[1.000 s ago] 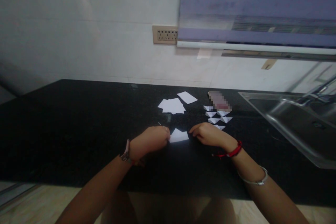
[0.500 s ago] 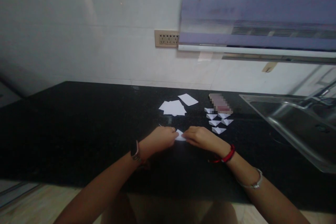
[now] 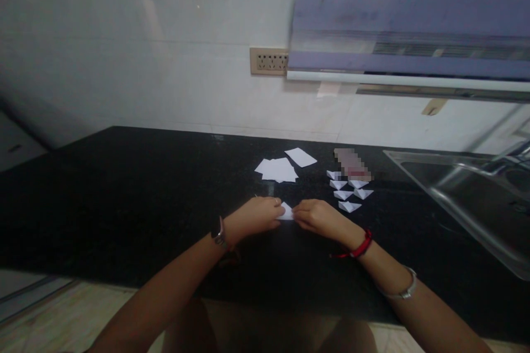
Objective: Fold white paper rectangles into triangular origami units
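White paper [image 3: 286, 213] sits between the person's two hands in the head view, low on the dark surface [image 3: 144, 198] near its middle, with a peaked top and a straight lower edge; the fingers cover both of its sides. The left hand [image 3: 259, 214] has its fingers bent and drawn together, gripping the left part of the paper. The right hand [image 3: 317, 215], its fingers also bunched, grips the right edge. How firmly either one presses cannot be told.

A ring [image 3: 277, 202] shows on the left hand, and a watch [image 3: 218, 230] circles that wrist. On the right arm are a red cord [image 3: 363, 245] at the wrist and a silver bangle [image 3: 408, 285] farther up.

Beyond the left hand lies a loose pile [image 3: 280, 169] of white sheets, fanned and overlapping, and just behind it, to the right, another white sheet [image 3: 301, 157] at a slant. Six small folded pieces [image 3: 343, 195] are grouped beyond the right hand, next to a pixelated phone [image 3: 353, 163]. Farther right, a metal sink [image 3: 467, 193] with a tap [image 3: 505, 159] is set into the surface. Behind, the pale wall [image 3: 103, 55] carries a socket plate [image 3: 271, 62] beside a purple-and-grey blind [image 3: 397, 16].
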The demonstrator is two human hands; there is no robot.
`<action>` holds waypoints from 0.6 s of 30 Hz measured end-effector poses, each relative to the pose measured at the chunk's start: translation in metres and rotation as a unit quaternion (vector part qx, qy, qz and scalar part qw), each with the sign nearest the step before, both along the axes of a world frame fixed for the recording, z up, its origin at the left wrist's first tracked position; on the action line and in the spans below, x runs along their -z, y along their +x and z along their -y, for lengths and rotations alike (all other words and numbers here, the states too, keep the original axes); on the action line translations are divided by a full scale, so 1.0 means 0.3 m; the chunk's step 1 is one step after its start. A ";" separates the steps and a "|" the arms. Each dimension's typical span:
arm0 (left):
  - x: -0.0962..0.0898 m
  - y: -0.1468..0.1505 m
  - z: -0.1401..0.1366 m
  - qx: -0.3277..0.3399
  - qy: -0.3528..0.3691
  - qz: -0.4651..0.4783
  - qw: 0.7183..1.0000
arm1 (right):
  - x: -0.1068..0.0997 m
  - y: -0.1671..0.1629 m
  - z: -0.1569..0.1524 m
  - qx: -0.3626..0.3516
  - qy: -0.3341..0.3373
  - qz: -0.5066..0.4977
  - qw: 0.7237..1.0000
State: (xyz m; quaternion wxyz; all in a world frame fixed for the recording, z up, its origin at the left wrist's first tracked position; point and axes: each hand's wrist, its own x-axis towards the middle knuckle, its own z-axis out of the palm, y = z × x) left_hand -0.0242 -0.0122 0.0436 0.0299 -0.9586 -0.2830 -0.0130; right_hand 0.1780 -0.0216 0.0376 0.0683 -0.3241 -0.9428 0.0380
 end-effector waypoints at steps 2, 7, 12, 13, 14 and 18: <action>0.000 0.003 -0.002 -0.002 -0.004 0.008 1.000 | 0.004 -0.001 -0.003 0.008 0.021 0.015 1.000; -0.011 0.013 -0.010 -0.056 -0.031 0.081 0.995 | 0.009 0.006 -0.005 0.083 0.019 -0.073 0.994; -0.019 0.002 -0.024 -0.097 -0.141 0.207 0.963 | 0.009 0.013 -0.006 0.119 -0.036 -0.184 0.975; -0.014 -0.002 -0.029 -0.100 -0.163 0.212 0.958 | 0.011 0.012 -0.007 0.114 -0.045 -0.189 0.974; -0.006 -0.005 -0.034 -0.100 -0.181 0.213 0.955 | 0.015 0.011 -0.009 0.110 -0.053 -0.189 0.974; 0.044 -0.005 -0.058 -0.085 -0.191 0.197 0.958 | 0.032 0.002 -0.016 0.110 -0.082 -0.164 0.977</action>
